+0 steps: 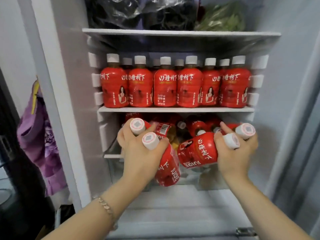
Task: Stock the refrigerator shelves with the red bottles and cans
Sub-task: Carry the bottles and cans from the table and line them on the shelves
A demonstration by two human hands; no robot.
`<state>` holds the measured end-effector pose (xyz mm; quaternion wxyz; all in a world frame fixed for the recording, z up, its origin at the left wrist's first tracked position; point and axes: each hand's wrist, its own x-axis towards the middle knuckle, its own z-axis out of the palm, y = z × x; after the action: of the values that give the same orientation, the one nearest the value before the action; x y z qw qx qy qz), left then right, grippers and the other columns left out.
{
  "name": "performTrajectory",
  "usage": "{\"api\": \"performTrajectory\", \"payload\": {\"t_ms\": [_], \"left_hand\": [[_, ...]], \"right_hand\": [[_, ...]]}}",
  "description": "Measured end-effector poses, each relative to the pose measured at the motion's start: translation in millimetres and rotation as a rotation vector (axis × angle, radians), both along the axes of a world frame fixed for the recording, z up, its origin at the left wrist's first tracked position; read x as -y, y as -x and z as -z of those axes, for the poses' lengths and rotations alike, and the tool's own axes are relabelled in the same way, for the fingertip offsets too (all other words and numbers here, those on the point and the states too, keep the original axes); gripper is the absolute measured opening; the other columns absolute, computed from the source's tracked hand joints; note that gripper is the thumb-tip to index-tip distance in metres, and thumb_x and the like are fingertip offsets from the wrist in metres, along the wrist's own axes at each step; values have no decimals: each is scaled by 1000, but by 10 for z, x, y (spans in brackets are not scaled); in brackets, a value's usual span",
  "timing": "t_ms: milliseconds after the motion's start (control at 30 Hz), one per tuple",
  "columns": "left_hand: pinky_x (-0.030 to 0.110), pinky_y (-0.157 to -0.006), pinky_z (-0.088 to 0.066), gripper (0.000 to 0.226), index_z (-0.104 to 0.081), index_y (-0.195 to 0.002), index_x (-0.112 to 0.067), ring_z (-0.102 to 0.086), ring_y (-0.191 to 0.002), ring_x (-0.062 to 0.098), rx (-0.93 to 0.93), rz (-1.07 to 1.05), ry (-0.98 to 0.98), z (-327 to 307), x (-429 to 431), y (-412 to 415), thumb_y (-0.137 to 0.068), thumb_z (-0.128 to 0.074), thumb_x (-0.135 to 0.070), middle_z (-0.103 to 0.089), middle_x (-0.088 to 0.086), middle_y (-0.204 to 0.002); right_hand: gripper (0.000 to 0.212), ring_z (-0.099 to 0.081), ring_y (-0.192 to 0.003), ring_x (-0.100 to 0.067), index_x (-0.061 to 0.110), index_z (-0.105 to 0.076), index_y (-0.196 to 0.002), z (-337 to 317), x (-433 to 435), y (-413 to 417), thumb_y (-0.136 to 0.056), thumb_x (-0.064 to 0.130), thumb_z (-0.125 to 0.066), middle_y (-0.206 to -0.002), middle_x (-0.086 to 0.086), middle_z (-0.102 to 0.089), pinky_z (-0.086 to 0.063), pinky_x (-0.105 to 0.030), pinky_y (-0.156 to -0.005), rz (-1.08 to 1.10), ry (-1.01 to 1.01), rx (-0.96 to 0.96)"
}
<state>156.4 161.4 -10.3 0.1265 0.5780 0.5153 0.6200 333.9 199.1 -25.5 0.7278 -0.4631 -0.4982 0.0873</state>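
The red bottles (166, 87) wear glossy plastic wrap with matt white caps (165, 60); the shelf (173, 109) looks like smooth white plastic, perhaps glass-topped.

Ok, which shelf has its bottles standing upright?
The middle shelf: its red bottles stand in rows, white caps up. The bottles below lie jumbled; the top shelf holds bagged greens.

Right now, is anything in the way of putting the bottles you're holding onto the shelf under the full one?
Yes: red bottles already crowd that lower compartment right behind the held bottles in the left grip and right grip, so the front looks blocked. Room further back is hidden.
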Motion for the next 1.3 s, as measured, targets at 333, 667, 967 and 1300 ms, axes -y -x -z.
{"api": "performTrajectory", "payload": {"t_ms": [333, 667, 967, 1300], "left_hand": [[42, -111, -26, 37, -41, -84, -45, -23, -130, 16, 175, -72, 115, -127, -626, -247, -77, -73, -26, -24, 1, -139], [25, -91, -27, 76, -40, -133, -19, -21, -96, -4, 168, -81, 181, -33, -859, -104, -68, -72, -41, -26, 2, -136], [46, -108, -31, 47, -53, -98, -34, -24, -128, 16, 58, -43, 217, -71, -802, -166, -58, -57, -58, -20, -14, -118], [41, -109, -15, 41, -58, -111, -39, -10, -132, 23, -167, 82, 313, -179, -678, -167, -87, -37, -64, -15, -10, -139]], "right_hand": [[59, -29, -134, -36, 24, -63, -122, 396, -1060, -75, -73, 56, -56, -142, -14, -31, -29, -52, -110, 270, 85, 83], [57, -9, -138, -38, 32, -50, -132, 366, -1055, -192, -79, 23, -67, -146, -20, -33, -15, -49, -115, 113, 428, 202], [83, -22, -133, -5, 24, -37, -136, 42, -338, 278, -66, 46, -76, -136, 9, -27, -17, -20, -111, -269, 117, 481], [63, -58, -88, 0, 38, -41, -112, 208, -394, 380, -66, 23, -82, -95, 20, -54, -47, -20, -80, -306, 226, 1]]}}
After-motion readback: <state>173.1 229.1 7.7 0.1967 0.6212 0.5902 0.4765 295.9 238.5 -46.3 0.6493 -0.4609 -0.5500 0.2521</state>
